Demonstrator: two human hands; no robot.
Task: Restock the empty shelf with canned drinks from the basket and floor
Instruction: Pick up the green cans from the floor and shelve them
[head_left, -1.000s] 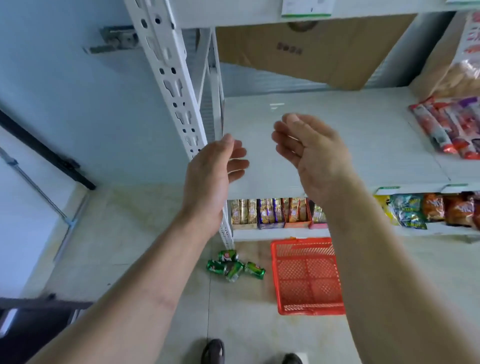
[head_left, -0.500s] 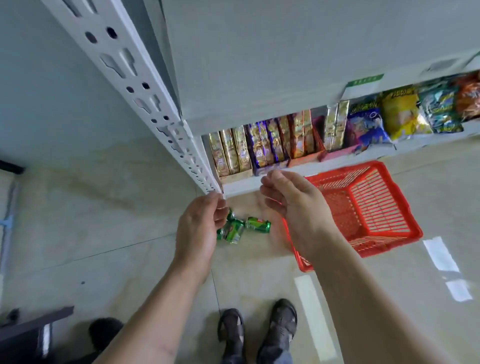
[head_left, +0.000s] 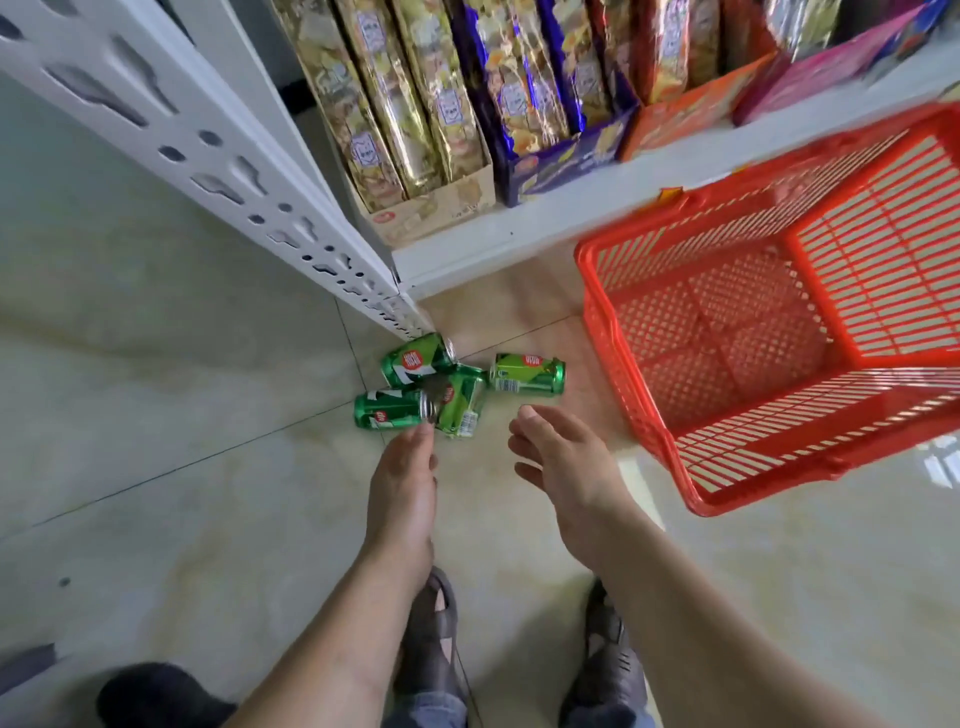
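Nearest the sandalled feet, the left hand (head_left: 402, 480) and right hand (head_left: 563, 462) reach down with relaxed, empty fingers toward four green aluminium drink cans (head_left: 457, 387) lying on their sides on the pale tiled floor (head_left: 182, 415). Round cans may roll if nudged. Beyond, the red plastic mesh basket (head_left: 779, 332) looks empty, though blurred.

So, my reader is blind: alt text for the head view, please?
Two bare hands, left hand and right hand, reach down toward four green cans lying on the floor, holding nothing. An empty red basket sits right, beside a snack shelf.
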